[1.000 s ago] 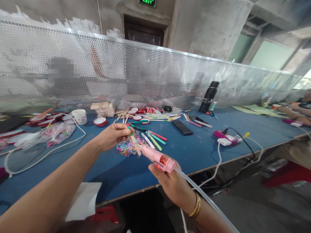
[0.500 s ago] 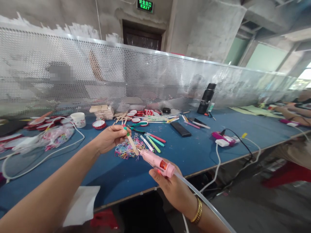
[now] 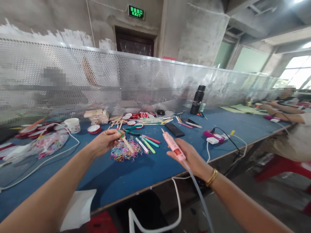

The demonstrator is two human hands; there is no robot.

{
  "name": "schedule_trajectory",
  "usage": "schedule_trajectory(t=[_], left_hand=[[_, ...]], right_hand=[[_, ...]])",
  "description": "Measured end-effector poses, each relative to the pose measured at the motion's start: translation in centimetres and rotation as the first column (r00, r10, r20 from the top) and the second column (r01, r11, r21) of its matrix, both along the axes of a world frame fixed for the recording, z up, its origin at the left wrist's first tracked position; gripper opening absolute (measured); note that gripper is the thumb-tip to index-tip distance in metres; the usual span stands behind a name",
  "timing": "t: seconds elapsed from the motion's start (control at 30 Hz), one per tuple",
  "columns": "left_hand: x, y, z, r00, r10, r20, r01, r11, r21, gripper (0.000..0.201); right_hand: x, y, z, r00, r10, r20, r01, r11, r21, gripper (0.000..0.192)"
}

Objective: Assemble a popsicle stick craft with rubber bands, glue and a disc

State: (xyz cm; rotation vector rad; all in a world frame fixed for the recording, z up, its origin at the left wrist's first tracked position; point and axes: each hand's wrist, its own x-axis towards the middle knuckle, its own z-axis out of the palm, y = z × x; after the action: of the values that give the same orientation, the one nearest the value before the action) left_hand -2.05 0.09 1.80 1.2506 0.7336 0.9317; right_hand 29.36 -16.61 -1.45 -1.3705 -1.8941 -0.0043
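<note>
My left hand [image 3: 108, 139] pinches the green-coloured upper end of a wooden craft stick [image 3: 127, 144], whose bare end points down and right. Under the stick lies a tangled heap of multicoloured yarn [image 3: 122, 153] on the blue table. My right hand [image 3: 190, 157] is wrapped round a pink hot glue gun [image 3: 173, 145], nozzle up and to the left, apart from the stick. A long clear glue stick [image 3: 195, 184] trails from the gun's back end. Several felt-tip pens [image 3: 150, 142] lie beside the yarn, and green-handled pliers [image 3: 132, 129] rest behind it.
A black phone [image 3: 175, 130], a black bottle [image 3: 198, 99] and a purple power strip [image 3: 213, 137] stand or lie to the right. Leftward are a paper cup [image 3: 72, 125], red-rimmed lids [image 3: 94, 129] and a white cable [image 3: 55, 150]. A perforated metal screen [image 3: 145, 81] runs behind. Another person sits at far right.
My right hand has moved the glue gun up and right, away from the craft stick, and its nozzle now points more upward. My left hand still holds the stick. The view has shifted slightly right.
</note>
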Motion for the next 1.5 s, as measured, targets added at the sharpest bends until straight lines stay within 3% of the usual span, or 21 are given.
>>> schedule_trajectory(t=[0.13,0.23,0.33,0.43,0.57,0.7,0.8,0.97,1.13,1.23,1.37,1.47,1.5], left_hand=[[-0.2,0.4,0.0,1.0,0.008,0.014,-0.007,1.0,-0.02,0.013],[-0.6,0.9,-0.2,0.999,0.033,0.038,-0.032,0.999,-0.038,0.011],[-1.2,1.7,-0.4,0.997,0.043,0.069,-0.041,0.998,-0.037,0.01],[-1.7,2.3,-0.6,0.992,0.031,0.121,-0.028,0.999,-0.024,0.012],[-2.0,2.7,-0.6,0.991,0.044,0.129,-0.041,0.999,-0.025,0.015],[-1.8,2.6,-0.5,0.993,0.07,0.095,-0.069,0.998,-0.011,0.015],[-1.5,2.4,-0.4,0.994,0.086,0.068,-0.084,0.996,-0.029,0.015],[-1.3,2.2,-0.3,0.993,0.106,0.054,-0.103,0.993,-0.055,0.011],[-1.1,1.9,-0.1,0.994,0.096,0.056,-0.094,0.995,-0.042,0.009],[-1.3,1.8,0.1,0.992,0.105,0.075,-0.102,0.994,-0.047,0.007],[-2.0,2.1,0.5,0.984,0.114,0.135,-0.114,0.993,-0.008,0.007],[-2.5,2.5,0.6,0.98,0.144,0.138,-0.148,0.989,0.019,0.008],[-2.6,2.6,0.6,0.978,0.159,0.131,-0.163,0.986,0.02,0.009]], right_hand=[[5.1,1.6,-0.5,0.958,-0.184,0.218,0.207,0.975,-0.084,0.02],[7.3,2.6,-1.3,0.891,-0.269,0.366,0.356,0.914,-0.196,0.013],[8.4,3.8,-1.9,0.864,-0.29,0.411,0.428,0.853,-0.3,0.018],[9.1,5.3,-2.1,0.863,-0.249,0.44,0.423,0.833,-0.356,0.031],[9.6,7.0,-1.7,0.874,-0.136,0.467,0.345,0.85,-0.398,0.039],[9.8,7.4,-0.7,0.92,-0.013,0.392,0.231,0.824,-0.517,0.044],[9.7,7.1,-0.2,0.939,-0.013,0.345,0.217,0.799,-0.561,0.05],[10.0,6.4,-1.1,0.956,-0.118,0.269,0.248,0.817,-0.521,0.053],[11.4,5.4,-2.0,0.947,-0.2,0.252,0.289,0.874,-0.391,0.084],[11.6,4.9,-1.1,0.948,-0.213,0.235,0.272,0.928,-0.256,0.074],[8.7,5.2,1.2,0.985,-0.153,0.073,0.159,0.985,-0.074,0.02],[4.3,6.4,2.8,0.995,-0.047,0.085,0.049,0.999,-0.021,0.037],[2.6,7.1,3.3,0.998,-0.013,0.06,0.017,0.998,-0.059,0.049]])
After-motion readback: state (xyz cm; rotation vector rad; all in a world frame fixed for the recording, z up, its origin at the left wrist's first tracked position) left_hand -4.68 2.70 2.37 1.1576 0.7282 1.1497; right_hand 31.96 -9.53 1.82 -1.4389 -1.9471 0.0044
